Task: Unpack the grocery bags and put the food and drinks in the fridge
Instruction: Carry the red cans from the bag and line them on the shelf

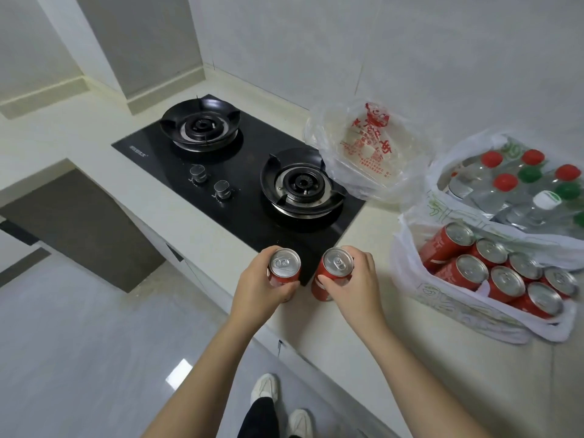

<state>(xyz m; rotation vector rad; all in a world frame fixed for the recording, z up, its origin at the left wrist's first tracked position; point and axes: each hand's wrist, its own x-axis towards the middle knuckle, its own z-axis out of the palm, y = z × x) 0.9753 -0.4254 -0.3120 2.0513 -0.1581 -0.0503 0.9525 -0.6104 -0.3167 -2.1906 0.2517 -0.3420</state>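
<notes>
Gripping one red can, the left hand sits beside the stove. The right hand curls its fingers around a second can, also just off the stove's near corner.

Two red cans with silver tops are held upright over the front edge of the worktop: the left can in the left hand, the right can in the right hand. At the right side, a white bag holds more cans. Behind it, a second bag holds clear bottles with red, green and white caps.
</notes>
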